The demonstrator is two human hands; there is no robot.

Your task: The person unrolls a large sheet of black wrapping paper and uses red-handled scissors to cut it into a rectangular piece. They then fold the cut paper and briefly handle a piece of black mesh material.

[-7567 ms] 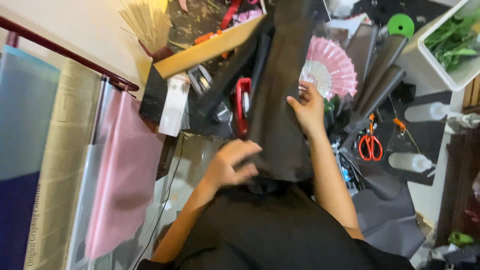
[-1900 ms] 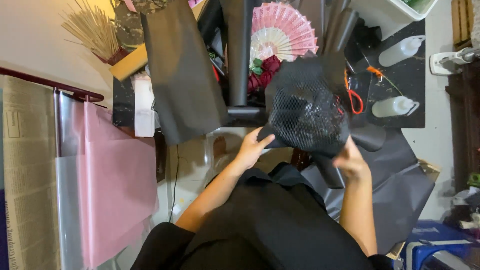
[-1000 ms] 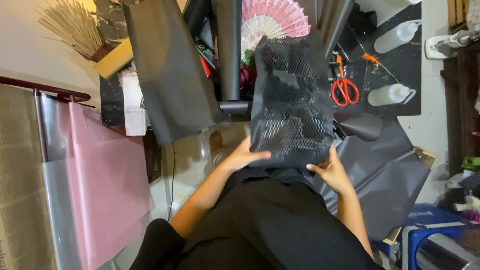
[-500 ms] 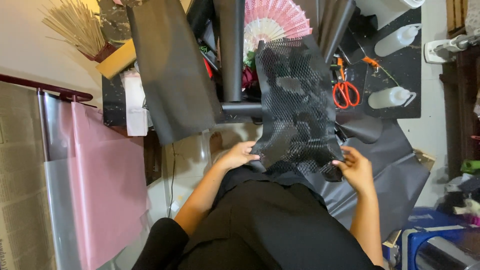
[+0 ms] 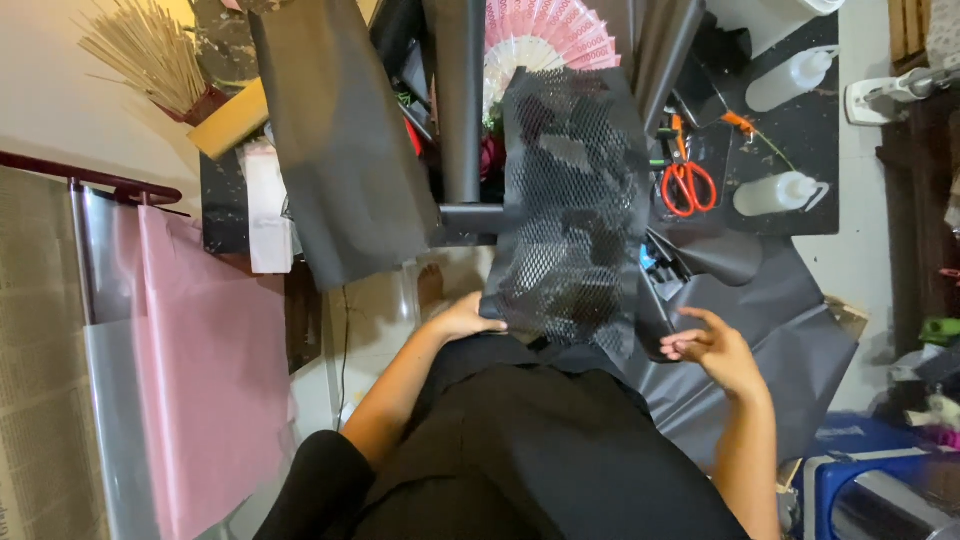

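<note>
L hand [image 5: 468, 318] pinching near-left corner of black mesh sheet [image 5: 575, 200] | R hand [image 5: 712, 345] loose, off sheet | sheet draped over lap & table edge | prob. light, floppy, snag-prone; grab at corners

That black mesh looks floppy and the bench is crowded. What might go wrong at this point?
Only the left hand pinches the mesh at a lower corner; the right hand is open and off it, so the sheet may sag or slide sideways. The mesh lies close to the scissors and overlaps the pink fan, so its open weave might snag on either. The bottles beside it could be knocked over.
</note>
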